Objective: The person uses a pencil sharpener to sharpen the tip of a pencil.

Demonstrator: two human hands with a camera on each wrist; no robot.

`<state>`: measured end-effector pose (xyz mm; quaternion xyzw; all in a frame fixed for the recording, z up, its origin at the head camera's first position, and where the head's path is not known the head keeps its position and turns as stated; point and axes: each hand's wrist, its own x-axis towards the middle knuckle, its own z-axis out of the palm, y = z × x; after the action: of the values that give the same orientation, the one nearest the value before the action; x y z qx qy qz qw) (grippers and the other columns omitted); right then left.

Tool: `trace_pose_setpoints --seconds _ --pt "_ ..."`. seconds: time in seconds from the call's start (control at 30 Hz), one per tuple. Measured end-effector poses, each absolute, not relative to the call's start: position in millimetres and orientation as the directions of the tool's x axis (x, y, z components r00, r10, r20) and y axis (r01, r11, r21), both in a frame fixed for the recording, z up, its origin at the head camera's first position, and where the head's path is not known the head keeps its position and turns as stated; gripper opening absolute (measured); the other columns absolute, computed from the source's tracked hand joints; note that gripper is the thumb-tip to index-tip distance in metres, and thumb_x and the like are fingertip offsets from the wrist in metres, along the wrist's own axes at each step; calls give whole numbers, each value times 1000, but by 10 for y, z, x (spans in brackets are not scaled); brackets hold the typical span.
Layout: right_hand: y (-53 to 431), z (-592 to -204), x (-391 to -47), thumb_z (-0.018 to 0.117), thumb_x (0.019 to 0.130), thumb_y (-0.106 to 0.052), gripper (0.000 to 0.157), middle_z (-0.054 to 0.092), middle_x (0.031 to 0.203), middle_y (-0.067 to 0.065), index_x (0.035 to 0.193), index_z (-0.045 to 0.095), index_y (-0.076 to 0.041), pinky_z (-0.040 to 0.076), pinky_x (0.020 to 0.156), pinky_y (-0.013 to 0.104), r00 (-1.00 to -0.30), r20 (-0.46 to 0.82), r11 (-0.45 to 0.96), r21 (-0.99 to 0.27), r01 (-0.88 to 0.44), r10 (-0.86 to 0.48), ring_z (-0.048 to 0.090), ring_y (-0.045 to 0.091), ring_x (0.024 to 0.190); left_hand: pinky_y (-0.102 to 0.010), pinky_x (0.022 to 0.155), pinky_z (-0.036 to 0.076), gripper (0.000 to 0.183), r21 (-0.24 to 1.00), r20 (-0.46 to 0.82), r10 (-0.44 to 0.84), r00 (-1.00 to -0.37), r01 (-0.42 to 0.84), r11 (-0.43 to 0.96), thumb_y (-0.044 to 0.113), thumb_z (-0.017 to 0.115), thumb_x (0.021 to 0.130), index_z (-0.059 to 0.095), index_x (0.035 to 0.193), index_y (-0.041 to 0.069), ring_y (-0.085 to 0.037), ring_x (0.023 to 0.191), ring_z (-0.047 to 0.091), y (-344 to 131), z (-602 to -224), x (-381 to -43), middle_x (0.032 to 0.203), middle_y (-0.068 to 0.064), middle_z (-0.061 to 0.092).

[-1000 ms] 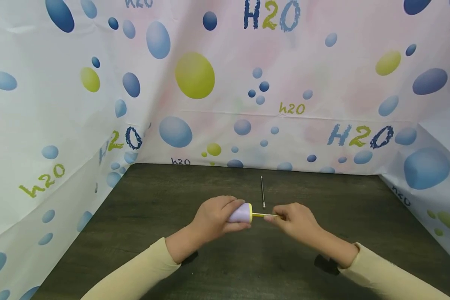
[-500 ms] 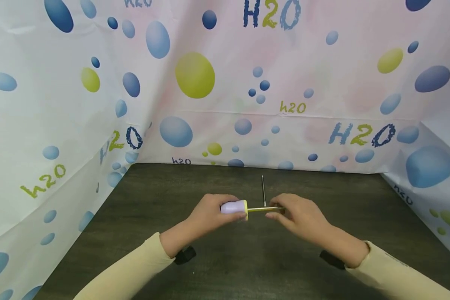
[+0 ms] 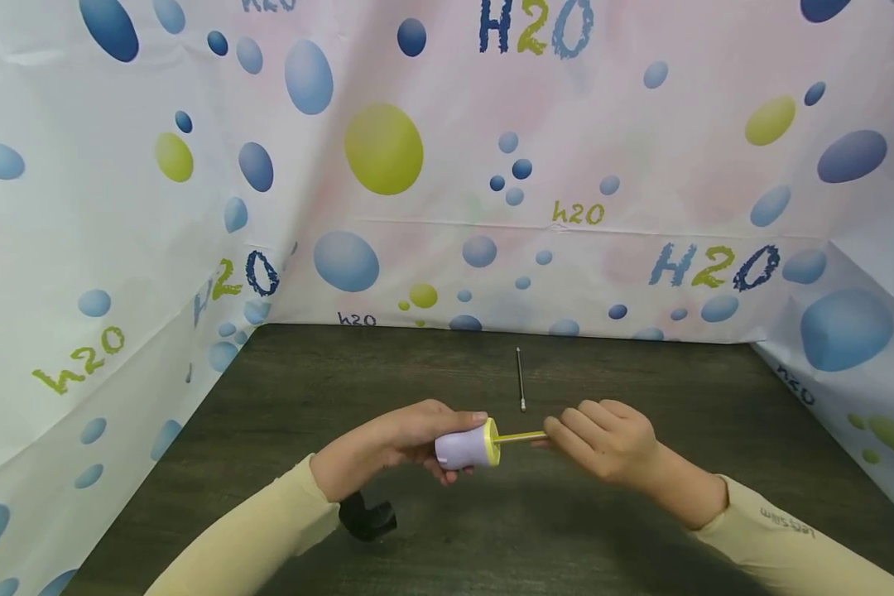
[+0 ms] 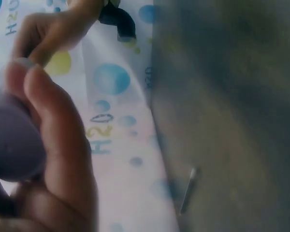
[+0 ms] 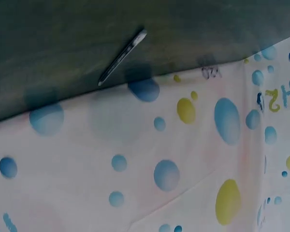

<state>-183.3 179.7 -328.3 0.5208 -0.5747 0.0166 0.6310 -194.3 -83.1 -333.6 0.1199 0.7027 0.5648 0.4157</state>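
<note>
Bubble-printed sheeting (image 3: 447, 124) around a dark table (image 3: 343, 372) suggests a makeshift booth.

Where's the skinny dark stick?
In the head view, the dark stick lies on the table, right of centre, past the yellow stick and short of the patterned sheet.

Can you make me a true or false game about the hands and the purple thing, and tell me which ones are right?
1. The left hand holds a purple thing. True.
2. The right hand grips a yellow stick. True.
3. The yellow stick points away from the purple thing. False: one end meets the purple thing's yellow end.
4. A dark stick lies on the table. True.
5. Both sticks are lying on the table. False: the yellow one is in the right hand.
6. Everything behind the table is plain white. False: the sheet there has blue and yellow-green bubbles.
</note>
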Motion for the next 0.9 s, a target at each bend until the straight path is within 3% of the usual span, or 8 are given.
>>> trace_pose_setpoints --seconds 0.17,0.3,0.43,0.5,0.6,0.67,0.77,0.9 --pt "1807 -3461 -1805 48 109 -29 46 50 56 -5 68 61 -12 30 40 18 123 795 506 488 -712 -593 38 7 45 -28 61 60 45 924 -319 552 -770 -123 361 35 63 101 72 111 -8 -9 60 64 -795 -3390 -1842 83 -10 70" --pt "1850 -3543 -1761 47 108 -44 49 48 54 -13 71 65 -18 27 42 16 -414 698 574 -5 -819 -584 35 -2 44 -26 64 56 41 768 169 514 -841 439 466 32 82 86 76 111 -1 -11 70 65 -753 -3450 -1809 94 -10 76" --pt "1926 -3473 -1797 50 108 -37 47 35 52 -15 68 59 -14 21 44 19 -767 29 427 -818 -387 -641 22 -3 45 -21 69 56 53 -1 687 639 -346 878 478 39 94 71 75 107 5 -12 78 68 -754 -3552 -1882 94 -4 75" --pt "1970 -3450 -1875 47 109 -29 45 31 54 -14 66 53 -15 18 44 20 -663 -298 383 -923 18 -687 20 -1 44 -23 75 59 61 -323 732 679 -60 847 423 46 94 68 73 108 5 -12 81 70 -773 -3588 -1940 94 -2 73" --pt "2041 -3453 -1950 40 110 -30 46 28 53 -14 67 48 -18 14 43 20 -490 -492 412 -871 268 -720 18 0 42 -24 78 60 64 -484 702 704 107 797 361 52 91 70 72 109 6 -11 82 68 -760 -3614 -1982 95 -1 72" --pt "2050 -3448 -1955 41 110 -31 49 29 52 -13 68 53 -11 16 43 21 -526 -450 417 -889 188 -721 19 0 43 -24 78 59 63 -455 701 710 65 807 375 53 90 71 73 110 6 -10 83 69 -757 -3625 -1986 96 -1 72" --pt "2025 -3438 -1914 46 110 -37 50 37 54 -13 82 68 -2 23 44 22 -718 -195 462 -866 -194 -668 25 0 46 -24 74 58 58 -200 694 689 -209 863 464 46 91 73 73 111 7 -12 82 70 -764 -3625 -1981 97 -2 75" --pt "1984 -3495 -1883 41 108 -51 55 59 69 -7 101 74 -7 38 49 21 -640 432 601 -243 -761 -635 47 3 55 -23 63 53 43 445 428 538 -726 687 574 35 84 84 75 114 6 -13 76 67 -768 -3591 -2005 100 -8 77"
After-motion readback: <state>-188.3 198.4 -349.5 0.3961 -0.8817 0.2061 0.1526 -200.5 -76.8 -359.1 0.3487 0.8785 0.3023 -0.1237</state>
